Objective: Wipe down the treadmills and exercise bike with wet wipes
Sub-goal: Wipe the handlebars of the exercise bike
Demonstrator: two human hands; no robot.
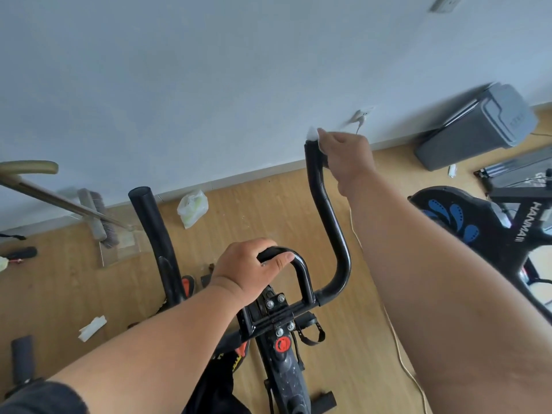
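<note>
Handlebar wipe, exercise bike (286, 348).
Our right hand (343, 153) pinches the wet wipe (313, 134) against the right grip's tip; our left hand (254, 267) curls round the centre loop, apparently steadying the frame.

I am seeing even, soft daylight filling the room, bright but not harsh, and shadows on the wooden floor (268, 210) are staying faint. The pale wall (209, 85) is reading slightly bluish. The black handlebar (328, 210) is catching thin glossy highlights along its bends. The wide lens is bowing the skirting line and stretching the forearms at the bottom edge. The grey bin (478, 127) at upper right and the broom (95, 216) are looking smeared and soft.
</note>
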